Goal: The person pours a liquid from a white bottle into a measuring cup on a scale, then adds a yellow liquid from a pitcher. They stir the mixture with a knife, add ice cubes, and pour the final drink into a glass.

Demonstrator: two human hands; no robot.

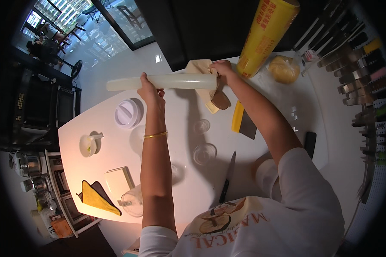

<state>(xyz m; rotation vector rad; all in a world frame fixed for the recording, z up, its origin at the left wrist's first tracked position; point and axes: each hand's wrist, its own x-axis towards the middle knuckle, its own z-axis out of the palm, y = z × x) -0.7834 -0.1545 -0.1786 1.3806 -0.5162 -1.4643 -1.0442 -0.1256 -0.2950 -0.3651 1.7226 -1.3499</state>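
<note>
My left hand [151,92] is closed around a long, pale translucent rolling pin [183,81], held level above the white table [177,119]. My right hand [223,69] grips a bunched beige cloth [199,66] near the pin's right end. Part of this cloth hangs below the pin, and a brown patch shows at its lower end. Beyond my right hand stands a large yellow roll of cling film [263,35]. A yellow-handled dough scraper [239,120] lies below my right forearm. Two small clear bowls [205,154] [201,126] sit between my arms.
A kitchen knife [229,176] lies near my body. Bagged yellow dough [283,69] is at the far right. On the left are a lilac round container [127,114], a white bowl [88,146], a folded yellow cloth [98,197] and a clear jar [132,202]. Knives line the right wall.
</note>
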